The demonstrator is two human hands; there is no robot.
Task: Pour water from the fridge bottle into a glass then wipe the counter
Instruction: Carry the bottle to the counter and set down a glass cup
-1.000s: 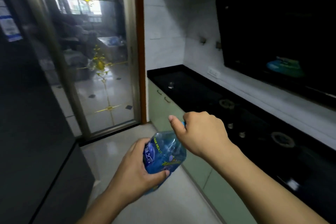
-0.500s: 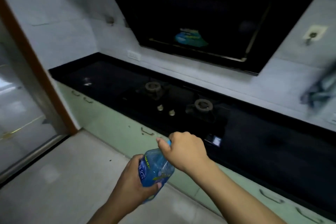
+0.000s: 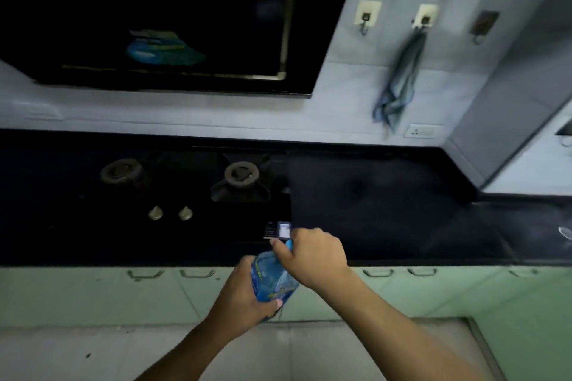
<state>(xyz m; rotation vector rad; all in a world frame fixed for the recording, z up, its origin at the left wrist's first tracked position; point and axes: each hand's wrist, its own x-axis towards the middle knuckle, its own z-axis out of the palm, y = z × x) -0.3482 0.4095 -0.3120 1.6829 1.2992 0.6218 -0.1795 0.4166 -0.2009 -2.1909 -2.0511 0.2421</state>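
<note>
A clear plastic water bottle (image 3: 272, 278) with a blue label is held in front of the black counter (image 3: 387, 213). My left hand (image 3: 244, 300) is wrapped around the bottle's body from below. My right hand (image 3: 312, 252) is closed over the bottle's top, where a bit of blue cap shows between the fingers. A blue-grey cloth (image 3: 399, 83) hangs from a wall hook above the counter's right part. At the far right edge a glass (image 3: 565, 233) shows only as a faint rim on the counter.
A two-burner gas hob (image 3: 238, 175) with two knobs is set into the counter on the left, under a black range hood (image 3: 154, 18). Pale green cabinet fronts (image 3: 93, 291) with handles run below. A wall socket (image 3: 421, 132) sits under the cloth. The counter turns a corner at right.
The view has swung right, from the glass door and fridge to facing the hob and counter. Both hands have kept their hold on the bottle, body and cap.
</note>
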